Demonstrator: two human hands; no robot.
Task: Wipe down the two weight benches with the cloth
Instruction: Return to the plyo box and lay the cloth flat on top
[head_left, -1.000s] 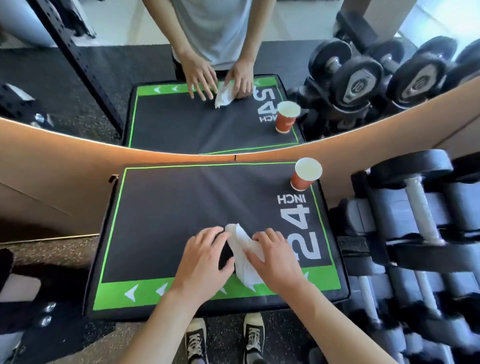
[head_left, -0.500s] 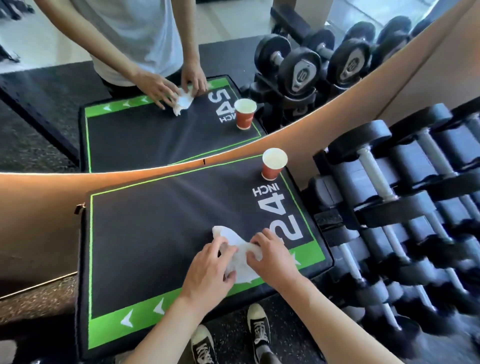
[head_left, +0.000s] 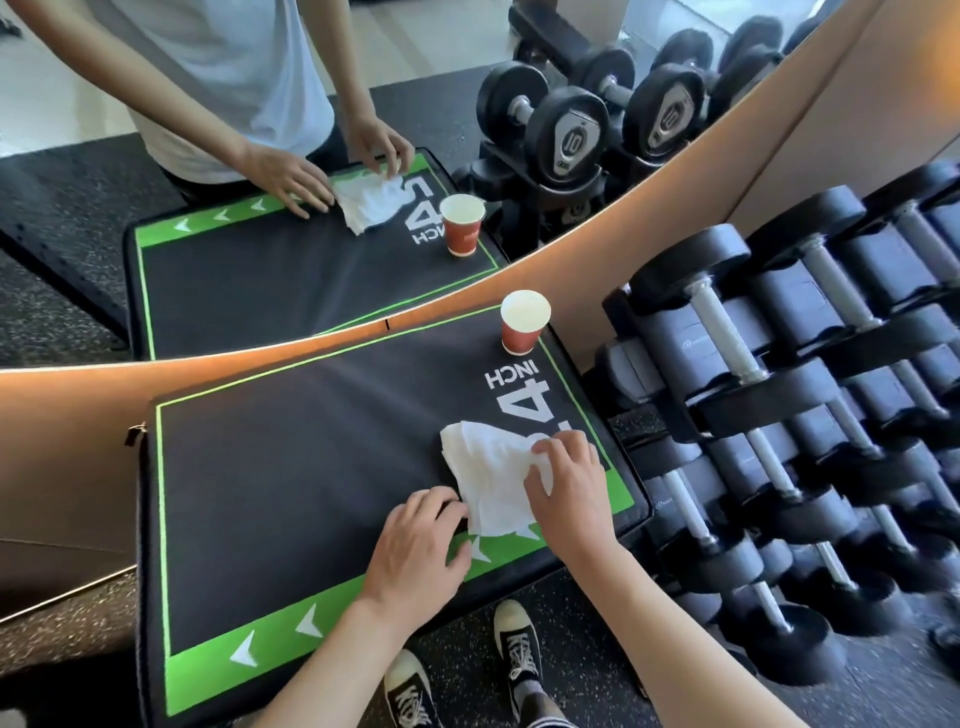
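A person's left hand (head_left: 415, 545) rests flat on the padded black-and-green table (head_left: 291, 499), fingers relaxed, beside a white cloth (head_left: 488, 467). The right hand (head_left: 569, 480) presses the cloth's right side, fingertips curled into it. Farther off, a red paper cup (head_left: 523, 323) stands before the mirror (head_left: 291, 270); dumbbells (head_left: 779, 415) are racked to the right.

Bright daylight, sharp centre, wide-angle bending at edges

The padded black box top (head_left: 291, 493) lies open across its left half and far-left corner. A red paper cup (head_left: 523, 323) stands upright at the far-right corner, by the mirror (head_left: 311, 291) along the far edge. A dumbbell rack (head_left: 779, 441) stands just beside the right edge.
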